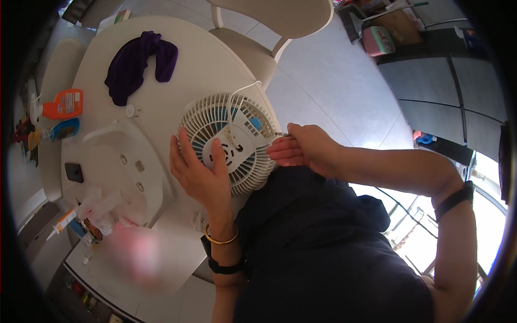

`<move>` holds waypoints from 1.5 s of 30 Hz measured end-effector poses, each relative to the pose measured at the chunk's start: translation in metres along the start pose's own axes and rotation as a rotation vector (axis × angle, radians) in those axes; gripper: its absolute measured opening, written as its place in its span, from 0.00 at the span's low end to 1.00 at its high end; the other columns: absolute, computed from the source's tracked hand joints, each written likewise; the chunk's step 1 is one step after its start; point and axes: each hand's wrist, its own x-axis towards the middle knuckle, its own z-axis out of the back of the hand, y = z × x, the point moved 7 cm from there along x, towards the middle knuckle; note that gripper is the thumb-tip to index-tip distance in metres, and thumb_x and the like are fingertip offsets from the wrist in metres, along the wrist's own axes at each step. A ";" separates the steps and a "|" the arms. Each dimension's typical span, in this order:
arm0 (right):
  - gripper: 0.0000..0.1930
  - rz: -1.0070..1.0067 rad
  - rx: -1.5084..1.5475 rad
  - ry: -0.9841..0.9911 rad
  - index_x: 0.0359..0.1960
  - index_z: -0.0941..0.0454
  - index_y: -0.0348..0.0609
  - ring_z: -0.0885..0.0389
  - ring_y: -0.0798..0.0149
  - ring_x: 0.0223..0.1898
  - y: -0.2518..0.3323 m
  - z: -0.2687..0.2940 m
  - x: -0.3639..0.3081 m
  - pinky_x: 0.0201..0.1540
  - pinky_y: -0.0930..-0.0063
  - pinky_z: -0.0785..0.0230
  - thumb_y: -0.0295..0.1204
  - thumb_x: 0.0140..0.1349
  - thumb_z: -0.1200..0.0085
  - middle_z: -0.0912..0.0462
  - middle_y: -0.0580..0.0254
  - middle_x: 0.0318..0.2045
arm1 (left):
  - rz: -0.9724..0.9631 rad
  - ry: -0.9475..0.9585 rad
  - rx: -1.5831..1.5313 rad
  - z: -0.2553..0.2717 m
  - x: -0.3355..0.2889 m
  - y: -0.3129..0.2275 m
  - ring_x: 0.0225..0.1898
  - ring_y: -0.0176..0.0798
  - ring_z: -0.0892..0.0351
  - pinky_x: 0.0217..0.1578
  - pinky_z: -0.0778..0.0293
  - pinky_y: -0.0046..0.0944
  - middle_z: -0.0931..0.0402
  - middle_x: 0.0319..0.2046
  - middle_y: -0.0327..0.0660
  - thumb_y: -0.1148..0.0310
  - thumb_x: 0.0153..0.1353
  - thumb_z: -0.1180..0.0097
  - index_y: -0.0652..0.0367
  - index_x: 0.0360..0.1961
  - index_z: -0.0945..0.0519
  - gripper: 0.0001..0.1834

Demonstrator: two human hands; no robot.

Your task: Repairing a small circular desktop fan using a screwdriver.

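A white round fan [237, 142], its slatted rear grille facing up, lies at the table's edge against my dark clothes. Blue shows through its slats, and a white cord loops over its back. My left hand [199, 169] rests on the grille's left side, fingers and thumb spread apart. At the fan's right rim, my right hand [307, 145] pinches a thin metal tool [281, 134] between thumb and forefinger, its other fingers stretched out beside the rim. The grip hides most of that tool, so its exact kind cannot be made out.
A curved white plastic base [156, 172] lies left of the fan. Near it are a small white round part [130, 111], a purple cloth [142, 64], an orange spray bottle [64, 104], a blue bottle [65, 130] and a phone [74, 172]. A chair [253, 46] stands beyond the table.
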 end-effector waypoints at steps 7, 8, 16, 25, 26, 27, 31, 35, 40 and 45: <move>0.25 0.083 0.364 -0.083 0.48 0.30 0.28 0.19 0.57 0.46 -0.004 0.001 0.004 0.52 0.66 0.24 0.42 0.74 0.70 0.20 0.46 0.46 | 0.029 -0.005 0.001 0.004 0.000 0.002 0.60 0.59 0.35 0.59 0.38 0.53 0.34 0.60 0.57 0.59 0.62 0.42 0.59 0.63 0.32 0.30; 0.24 0.081 0.367 -0.096 0.49 0.29 0.29 0.19 0.59 0.45 -0.004 0.003 0.005 0.52 0.66 0.26 0.41 0.75 0.72 0.19 0.48 0.45 | 0.031 -0.011 0.006 0.005 0.000 0.003 0.60 0.59 0.35 0.59 0.38 0.53 0.34 0.60 0.57 0.59 0.62 0.42 0.59 0.63 0.32 0.30; 0.28 0.220 -0.302 -0.070 0.41 0.25 0.25 0.17 0.62 0.28 0.009 0.035 0.026 0.32 0.73 0.22 0.46 0.73 0.65 0.17 0.48 0.31 | 0.026 -0.010 0.032 0.008 0.003 0.009 0.58 0.59 0.34 0.57 0.36 0.53 0.33 0.57 0.56 0.54 0.57 0.39 0.57 0.62 0.30 0.33; 0.27 0.404 -0.427 -0.024 0.37 0.25 0.24 0.17 0.64 0.25 0.033 0.016 0.037 0.28 0.74 0.23 0.44 0.73 0.64 0.17 0.48 0.28 | 0.219 -0.045 -0.028 0.029 -0.013 0.034 0.50 0.50 0.30 0.49 0.31 0.46 0.28 0.50 0.49 0.59 0.60 0.40 0.56 0.54 0.23 0.23; 0.27 0.408 -0.453 -0.030 0.37 0.25 0.24 0.17 0.64 0.25 0.036 0.018 0.038 0.28 0.75 0.23 0.43 0.73 0.64 0.17 0.48 0.27 | 0.228 -0.067 -0.014 0.032 -0.009 0.042 0.50 0.50 0.30 0.49 0.31 0.46 0.28 0.50 0.49 0.59 0.60 0.40 0.56 0.54 0.23 0.23; 0.27 0.412 -0.478 -0.038 0.37 0.25 0.25 0.17 0.64 0.24 0.040 0.019 0.040 0.27 0.75 0.23 0.43 0.73 0.65 0.17 0.48 0.26 | 0.288 -0.029 -0.149 0.026 -0.003 0.057 0.47 0.49 0.28 0.47 0.30 0.46 0.26 0.47 0.48 0.59 0.61 0.42 0.57 0.52 0.23 0.20; 0.27 0.448 -0.475 -0.045 0.35 0.25 0.27 0.18 0.65 0.23 0.054 0.010 0.043 0.26 0.75 0.23 0.43 0.73 0.66 0.17 0.50 0.25 | 0.408 -0.039 -0.190 0.011 0.042 0.115 0.38 0.48 0.22 0.40 0.27 0.44 0.22 0.38 0.45 0.64 0.64 0.48 0.58 0.46 0.20 0.13; 0.26 0.446 -0.520 -0.023 0.34 0.24 0.31 0.18 0.66 0.21 0.070 -0.001 0.055 0.25 0.76 0.24 0.44 0.74 0.66 0.17 0.54 0.23 | 0.409 -0.064 0.048 -0.019 0.095 0.154 0.37 0.48 0.20 0.36 0.25 0.45 0.20 0.38 0.45 0.68 0.62 0.47 0.57 0.48 0.21 0.14; 0.27 0.428 -0.550 0.018 0.35 0.24 0.29 0.18 0.65 0.20 0.083 -0.015 0.063 0.24 0.77 0.25 0.46 0.73 0.66 0.18 0.54 0.21 | 0.492 0.043 0.319 -0.058 0.126 0.179 0.37 0.54 0.20 0.36 0.25 0.49 0.22 0.38 0.48 0.68 0.62 0.48 0.59 0.43 0.23 0.10; 0.27 0.404 -0.596 0.057 0.34 0.23 0.26 0.17 0.66 0.21 0.095 -0.034 0.062 0.26 0.77 0.25 0.43 0.73 0.66 0.17 0.52 0.21 | 0.451 -0.008 0.376 -0.058 0.129 0.185 0.35 0.55 0.21 0.35 0.26 0.49 0.24 0.34 0.48 0.69 0.62 0.48 0.60 0.36 0.24 0.06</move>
